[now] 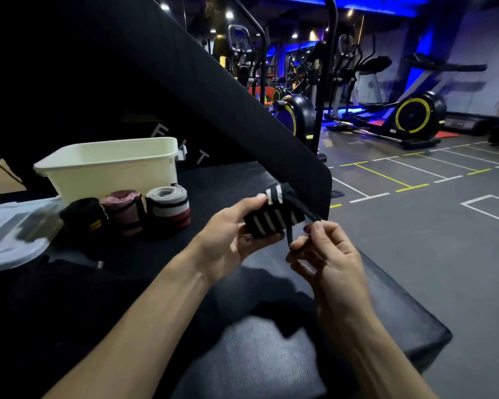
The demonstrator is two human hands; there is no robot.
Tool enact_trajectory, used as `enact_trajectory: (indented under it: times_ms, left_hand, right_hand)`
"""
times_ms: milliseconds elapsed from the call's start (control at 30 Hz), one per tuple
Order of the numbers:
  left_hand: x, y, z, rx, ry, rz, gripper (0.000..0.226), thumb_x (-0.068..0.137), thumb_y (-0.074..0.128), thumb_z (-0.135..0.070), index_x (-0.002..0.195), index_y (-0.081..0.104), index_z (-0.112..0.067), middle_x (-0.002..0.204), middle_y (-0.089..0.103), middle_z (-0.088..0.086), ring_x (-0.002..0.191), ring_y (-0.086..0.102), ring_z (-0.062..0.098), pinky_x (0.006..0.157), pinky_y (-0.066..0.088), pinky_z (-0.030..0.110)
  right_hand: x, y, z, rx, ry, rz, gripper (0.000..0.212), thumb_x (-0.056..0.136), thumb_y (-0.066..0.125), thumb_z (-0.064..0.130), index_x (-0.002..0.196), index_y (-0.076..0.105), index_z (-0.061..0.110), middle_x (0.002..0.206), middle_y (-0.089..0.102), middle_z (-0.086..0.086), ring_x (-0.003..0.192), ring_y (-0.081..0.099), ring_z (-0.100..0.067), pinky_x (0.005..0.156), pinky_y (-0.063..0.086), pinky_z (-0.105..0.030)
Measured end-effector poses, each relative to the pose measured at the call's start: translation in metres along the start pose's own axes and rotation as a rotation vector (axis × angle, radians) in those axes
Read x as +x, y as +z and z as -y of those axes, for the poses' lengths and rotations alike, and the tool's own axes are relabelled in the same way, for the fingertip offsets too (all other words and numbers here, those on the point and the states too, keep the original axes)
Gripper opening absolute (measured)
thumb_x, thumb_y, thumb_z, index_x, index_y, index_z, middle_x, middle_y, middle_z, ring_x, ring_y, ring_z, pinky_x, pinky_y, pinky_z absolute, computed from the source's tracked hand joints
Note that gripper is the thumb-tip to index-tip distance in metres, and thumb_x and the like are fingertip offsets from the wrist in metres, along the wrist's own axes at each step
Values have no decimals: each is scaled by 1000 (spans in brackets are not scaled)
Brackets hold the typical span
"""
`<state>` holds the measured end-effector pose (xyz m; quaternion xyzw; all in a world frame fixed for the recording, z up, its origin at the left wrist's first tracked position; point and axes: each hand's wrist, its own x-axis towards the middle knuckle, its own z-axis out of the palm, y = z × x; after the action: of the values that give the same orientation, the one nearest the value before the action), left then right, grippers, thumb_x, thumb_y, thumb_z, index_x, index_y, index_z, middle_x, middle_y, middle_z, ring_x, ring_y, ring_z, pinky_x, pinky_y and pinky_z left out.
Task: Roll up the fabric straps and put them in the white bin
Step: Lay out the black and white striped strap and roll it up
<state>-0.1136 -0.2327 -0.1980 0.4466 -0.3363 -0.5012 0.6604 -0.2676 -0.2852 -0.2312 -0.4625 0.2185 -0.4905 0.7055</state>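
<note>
My left hand point(231, 231) grips a rolled black strap with white stripes point(274, 218) above the black padded bench. My right hand point(326, 254) pinches the thin black loop point(290, 234) that hangs from that roll. The white bin point(113, 165) stands on the bench at the back left. In front of the bin stand three rolled straps: a black one with yellow marks point(82, 217), a pink one point(123, 210) and a grey, white and red one point(167, 207).
A clear plastic lid point(15, 228) lies at the left edge. The slanted black backrest point(213, 90) rises behind the bin. The bench pad point(386, 306) ends at the right, with gym floor and exercise machines point(409, 116) beyond.
</note>
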Motion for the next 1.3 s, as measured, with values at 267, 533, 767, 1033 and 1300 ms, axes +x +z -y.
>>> enact_trajectory:
  times_ms: [267, 533, 767, 1033, 1300]
  left_hand:
    - [-8, 6, -2, 90, -122, 282, 46, 104, 39, -38, 113, 68, -3, 97, 65, 20, 70, 53, 24, 48, 45, 22]
    - [-20, -1, -8, 312, -307, 428, 20, 90, 59, -36, 93, 64, -17, 66, 56, 3, 49, 47, 9, 42, 35, 17]
    - [-15, 3, -1, 536, -295, 408, 30, 90, 57, -36, 91, 67, -8, 61, 60, 4, 44, 52, 11, 37, 35, 18]
    - [-17, -14, -8, 183, -114, 508, 29, 86, 67, -41, 100, 60, -16, 74, 56, 3, 55, 46, 13, 52, 20, 30]
    - [-14, -24, -27, 333, 215, 205, 31, 90, 60, -23, 120, 68, -25, 94, 61, 1, 77, 54, 15, 61, 37, 28]
  right_hand:
    - [5, -3, -3, 104, 55, -28, 21, 103, 51, 18, 82, 53, 17, 58, 53, 1, 45, 51, -10, 50, 46, -22]
    - [6, -12, 5, -9, 89, 171, 20, 94, 60, 18, 74, 64, 14, 76, 57, -13, 64, 53, -17, 59, 44, -30]
    - [3, -14, 10, -178, 24, 337, 24, 90, 64, 29, 82, 59, 7, 78, 46, -9, 74, 40, -23, 64, 35, -35]
    - [4, -16, 9, -26, 273, 367, 14, 80, 65, 16, 73, 75, 23, 80, 68, 1, 75, 64, -9, 70, 47, -31]
    - [9, -11, -5, -33, 253, -21, 26, 100, 57, 38, 93, 63, 14, 77, 61, -1, 67, 64, -17, 62, 58, -35]
